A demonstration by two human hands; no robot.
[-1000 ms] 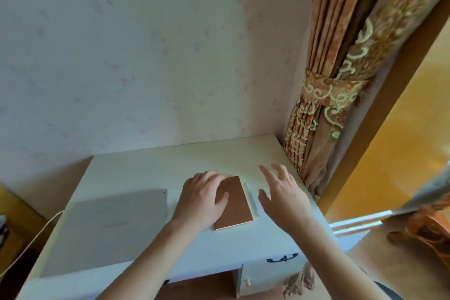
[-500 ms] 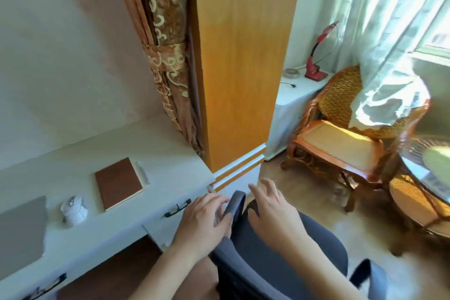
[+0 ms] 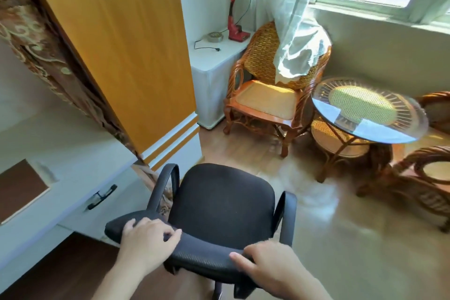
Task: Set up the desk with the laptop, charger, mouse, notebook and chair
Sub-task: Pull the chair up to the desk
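A black office chair (image 3: 219, 204) with curved armrests stands on the floor to the right of the white desk (image 3: 80, 161). Both hands rest on the top edge of its backrest: my left hand (image 3: 148, 238) grips the left end, my right hand (image 3: 270, 265) grips the right end. The brown notebook (image 3: 19, 187) lies flat on the desk at the left edge of the view. The laptop, the mouse and the charger are out of view.
A desk drawer with a black handle (image 3: 102, 196) faces the chair. An orange wardrobe (image 3: 126, 44) and a patterned curtain (image 3: 48, 61) stand behind the desk. A wicker armchair (image 3: 270, 95), a round glass table (image 3: 367, 109) and another wicker chair (image 3: 423, 185) fill the right side.
My view swung right from the desk to the chair. Both hands left the notebook area and now hold the chair's backrest, spread wider apart than half a second ago.
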